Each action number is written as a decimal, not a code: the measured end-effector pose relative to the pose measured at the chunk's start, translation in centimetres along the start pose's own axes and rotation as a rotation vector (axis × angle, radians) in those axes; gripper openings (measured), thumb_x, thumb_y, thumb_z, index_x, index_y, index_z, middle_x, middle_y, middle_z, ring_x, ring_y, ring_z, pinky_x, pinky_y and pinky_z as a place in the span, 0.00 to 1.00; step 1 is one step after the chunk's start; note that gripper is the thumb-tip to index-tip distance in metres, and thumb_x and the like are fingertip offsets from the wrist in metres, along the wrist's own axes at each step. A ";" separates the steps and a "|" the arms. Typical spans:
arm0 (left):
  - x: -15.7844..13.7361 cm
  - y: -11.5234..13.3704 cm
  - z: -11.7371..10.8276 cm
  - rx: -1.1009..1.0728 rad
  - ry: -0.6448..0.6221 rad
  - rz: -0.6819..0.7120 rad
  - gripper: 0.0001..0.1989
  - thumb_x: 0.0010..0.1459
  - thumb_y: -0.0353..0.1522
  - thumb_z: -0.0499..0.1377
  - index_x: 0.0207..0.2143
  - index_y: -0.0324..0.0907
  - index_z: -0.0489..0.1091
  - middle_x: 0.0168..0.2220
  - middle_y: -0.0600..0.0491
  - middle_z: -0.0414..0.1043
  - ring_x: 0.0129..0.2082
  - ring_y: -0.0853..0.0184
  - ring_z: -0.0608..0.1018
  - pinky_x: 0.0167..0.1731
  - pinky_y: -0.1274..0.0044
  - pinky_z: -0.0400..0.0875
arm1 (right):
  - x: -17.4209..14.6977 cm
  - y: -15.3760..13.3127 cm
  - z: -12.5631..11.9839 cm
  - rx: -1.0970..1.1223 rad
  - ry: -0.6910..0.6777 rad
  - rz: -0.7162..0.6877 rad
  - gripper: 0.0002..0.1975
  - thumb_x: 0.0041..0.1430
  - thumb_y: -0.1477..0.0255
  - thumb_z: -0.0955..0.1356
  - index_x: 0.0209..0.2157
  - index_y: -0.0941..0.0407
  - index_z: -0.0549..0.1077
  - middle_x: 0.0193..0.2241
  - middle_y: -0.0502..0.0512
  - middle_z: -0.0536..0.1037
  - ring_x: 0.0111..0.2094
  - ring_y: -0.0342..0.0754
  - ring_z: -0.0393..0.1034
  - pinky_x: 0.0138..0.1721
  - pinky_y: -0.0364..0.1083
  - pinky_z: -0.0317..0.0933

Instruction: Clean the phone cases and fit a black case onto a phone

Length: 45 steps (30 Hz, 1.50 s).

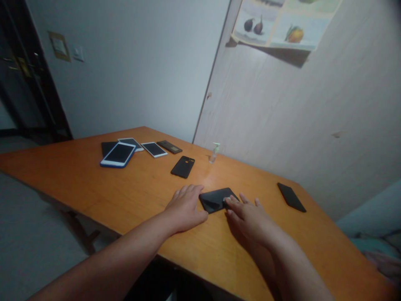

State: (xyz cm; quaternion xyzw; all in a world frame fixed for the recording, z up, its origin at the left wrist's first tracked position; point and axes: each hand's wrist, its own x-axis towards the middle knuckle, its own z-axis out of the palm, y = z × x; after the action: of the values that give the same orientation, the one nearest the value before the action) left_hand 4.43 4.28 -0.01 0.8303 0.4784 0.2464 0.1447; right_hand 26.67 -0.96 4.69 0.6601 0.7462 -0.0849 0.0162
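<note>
A black phone [214, 200] lies on the wooden table in front of me, its dark glossy screen facing up. My left hand [186, 209] spans its left short edge, the thumb at the near corner and the fingers at the far one. Over the right part of the screen is my right hand [246, 213]. Its fingertips are pressed together on a small whitish thing [226, 200], too hidden to name. Behind the phone stands a small clear pump bottle [213, 154] with a pale green top.
On the table [140, 192] lie a black phone case [183, 167], a white phone [154, 149], a dark back cover [169, 146] and a blue-edged white tablet [119, 154] overlapping other devices. A black flat device [291, 197] rests at the right. Walls border the far side.
</note>
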 end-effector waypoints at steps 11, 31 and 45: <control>0.1 0.0 -0.3 -0.009 -0.012 0.021 0.31 0.52 0.45 0.61 0.57 0.46 0.64 0.57 0.48 0.68 0.57 0.52 0.68 0.53 0.65 0.65 | 0.6 2.0 -0.7 0.010 0.012 0.088 0.23 0.68 0.66 0.58 0.61 0.52 0.68 0.63 0.56 0.65 0.68 0.67 0.44 0.63 0.75 0.36; 0.0 -0.2 -0.1 0.002 -0.005 0.015 0.33 0.52 0.44 0.62 0.59 0.44 0.62 0.57 0.47 0.68 0.57 0.53 0.68 0.55 0.65 0.64 | -0.1 -0.1 -0.4 0.130 -0.031 -0.253 0.22 0.70 0.62 0.57 0.61 0.47 0.68 0.64 0.51 0.63 0.68 0.58 0.48 0.66 0.66 0.39; 0.0 0.2 -0.4 0.000 -0.017 -0.008 0.33 0.51 0.42 0.61 0.59 0.43 0.61 0.56 0.46 0.68 0.57 0.53 0.69 0.57 0.64 0.62 | -0.4 -1.2 -0.4 0.179 -0.051 -0.303 0.22 0.69 0.63 0.58 0.61 0.48 0.67 0.64 0.52 0.63 0.69 0.57 0.46 0.67 0.66 0.36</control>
State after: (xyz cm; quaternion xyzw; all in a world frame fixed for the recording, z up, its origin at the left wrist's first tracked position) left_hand 4.36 4.13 0.45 0.8305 0.4805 0.2387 0.1496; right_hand 25.52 -1.42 5.27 0.5367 0.8259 -0.1690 -0.0368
